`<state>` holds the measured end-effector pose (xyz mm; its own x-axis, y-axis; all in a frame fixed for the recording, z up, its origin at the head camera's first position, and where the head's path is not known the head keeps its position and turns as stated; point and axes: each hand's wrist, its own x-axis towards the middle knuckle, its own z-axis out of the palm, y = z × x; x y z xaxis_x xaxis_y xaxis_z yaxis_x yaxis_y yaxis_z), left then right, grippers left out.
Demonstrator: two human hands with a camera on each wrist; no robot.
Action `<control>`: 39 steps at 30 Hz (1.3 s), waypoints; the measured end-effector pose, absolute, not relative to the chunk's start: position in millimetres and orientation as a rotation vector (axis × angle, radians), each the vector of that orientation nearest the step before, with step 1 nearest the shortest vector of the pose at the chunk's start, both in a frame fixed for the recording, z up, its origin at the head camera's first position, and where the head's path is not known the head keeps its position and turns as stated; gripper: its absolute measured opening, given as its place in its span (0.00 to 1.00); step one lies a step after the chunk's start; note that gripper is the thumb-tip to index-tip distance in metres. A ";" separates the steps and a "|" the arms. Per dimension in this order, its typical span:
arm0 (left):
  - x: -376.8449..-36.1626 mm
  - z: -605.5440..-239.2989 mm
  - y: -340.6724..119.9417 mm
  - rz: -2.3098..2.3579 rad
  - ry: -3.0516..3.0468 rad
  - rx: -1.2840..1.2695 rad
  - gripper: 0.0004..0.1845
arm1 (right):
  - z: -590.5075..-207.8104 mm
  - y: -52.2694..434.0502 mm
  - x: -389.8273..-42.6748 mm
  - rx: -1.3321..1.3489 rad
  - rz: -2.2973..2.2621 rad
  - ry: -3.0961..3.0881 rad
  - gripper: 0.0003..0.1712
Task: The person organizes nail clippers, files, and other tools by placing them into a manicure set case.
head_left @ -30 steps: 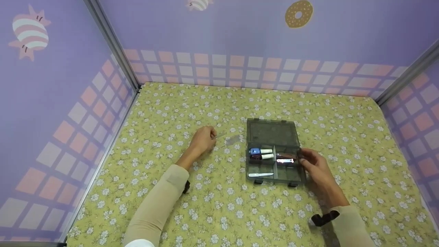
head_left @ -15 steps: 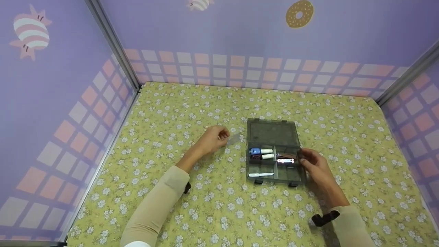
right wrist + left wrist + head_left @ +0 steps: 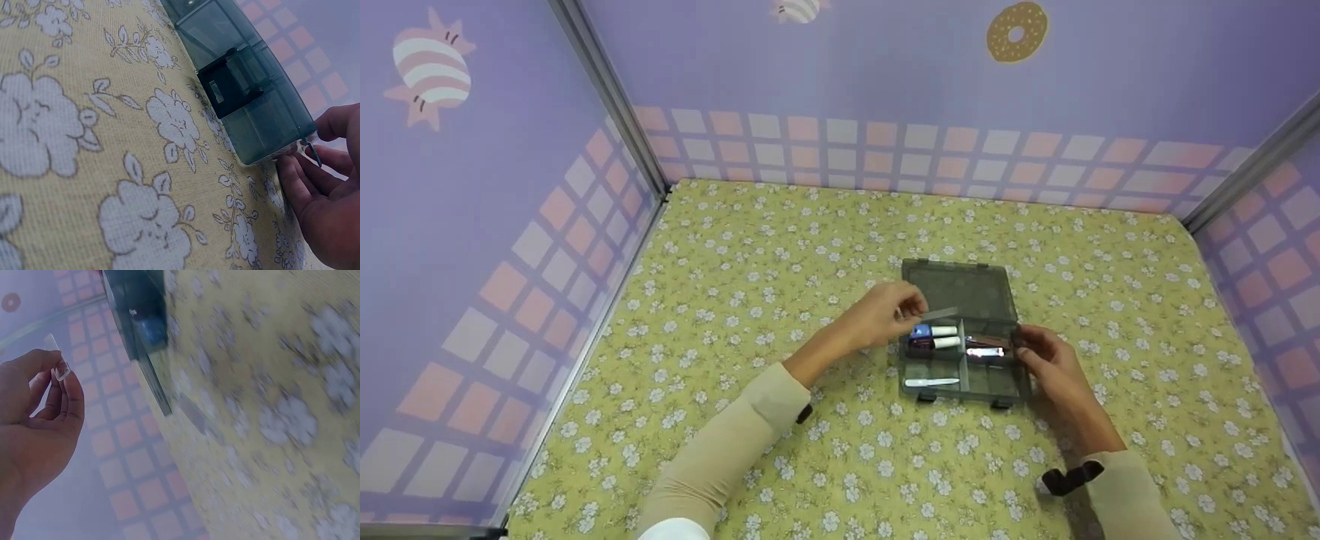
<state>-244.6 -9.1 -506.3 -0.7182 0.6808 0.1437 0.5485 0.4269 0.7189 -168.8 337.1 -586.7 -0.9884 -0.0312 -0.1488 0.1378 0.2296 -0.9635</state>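
A smoky-grey plastic box [image 3: 1002, 384] lies open on the flowered cloth, its lid [image 3: 956, 289] flat behind it. Its compartments hold a blue bottle [image 3: 919, 331], a dark red bottle [image 3: 921, 343], a shiny metal clipper [image 3: 984, 351] and a white flat stick [image 3: 931, 382]. My left hand [image 3: 915, 307] hovers over the box's left rear corner and pinches a thin clear strip [image 3: 942, 312]; in the left wrist view the strip [image 3: 57, 355] sticks up from my fingertips, with the box [image 3: 135, 309] beyond. My right hand [image 3: 1024, 346] grips the box's right edge; the right wrist view shows its fingers [image 3: 301, 171] on the box's corner [image 3: 264, 129].
The yellow flowered cloth [image 3: 780, 247] covers the whole floor of a booth. Purple walls with a pink tile band [image 3: 885, 157] close it in on the left, back and right. Metal posts [image 3: 607, 97] stand in the corners.
My left hand has lifted the clear strip off the cloth and carried it right, from left of the box to over its left rear corner. The right hand and box have stayed put.
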 end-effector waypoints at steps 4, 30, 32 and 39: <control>-237.1 -504.1 14.4 1.099 2.470 1.191 0.07 | -587.3 336.9 -169.1 0.109 -1.875 2.346 0.28; -209.9 -528.8 89.6 0.915 2.317 1.373 0.06 | -587.3 339.2 -169.6 0.041 -1.902 2.330 0.28; -209.1 -531.7 92.3 0.902 2.317 1.386 0.05 | -586.9 339.1 -169.9 0.051 -1.914 2.318 0.28; -206.6 -540.0 99.5 0.856 2.326 1.414 0.06 | -589.4 338.9 -169.7 0.073 -1.939 2.270 0.27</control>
<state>-206.6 99.5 -540.0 -0.4778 0.8765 0.0597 0.7062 0.3428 0.6196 -169.7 338.9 -589.4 -0.9868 -0.0635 -0.1490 0.1373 0.1607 -0.9774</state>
